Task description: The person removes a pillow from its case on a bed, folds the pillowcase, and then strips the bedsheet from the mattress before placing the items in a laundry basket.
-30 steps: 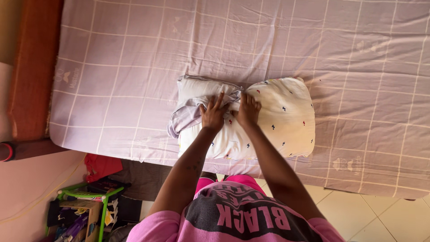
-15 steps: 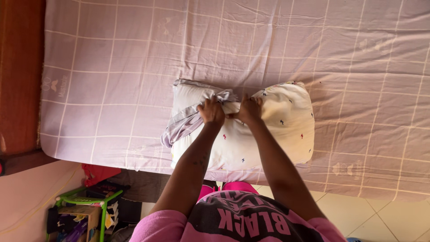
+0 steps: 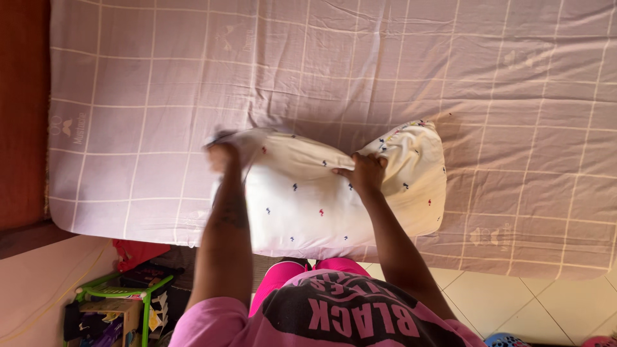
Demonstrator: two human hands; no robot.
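A bed (image 3: 160, 77) under a lilac checked sheet carries a white pillow (image 3: 308, 205) with small coloured marks, lying near its front edge. The right hand (image 3: 365, 172) pinches the pillow's cover near the middle. The left hand (image 3: 222, 154), blurred, seems closed on the cover's left end.

Beyond both hands, the bed sheet (image 3: 360, 71) lies flat and unobstructed across its full width. The pillow (image 3: 308, 205) occupies the zone between the left hand (image 3: 223, 156) and the right hand (image 3: 366, 173). Left of the left hand, open sheet extends to the wooden bed frame (image 3: 22, 115), which bounds passage. Below the left forearm, a green rack (image 3: 122, 292) and a red cloth (image 3: 132, 252) obstruct the floor.
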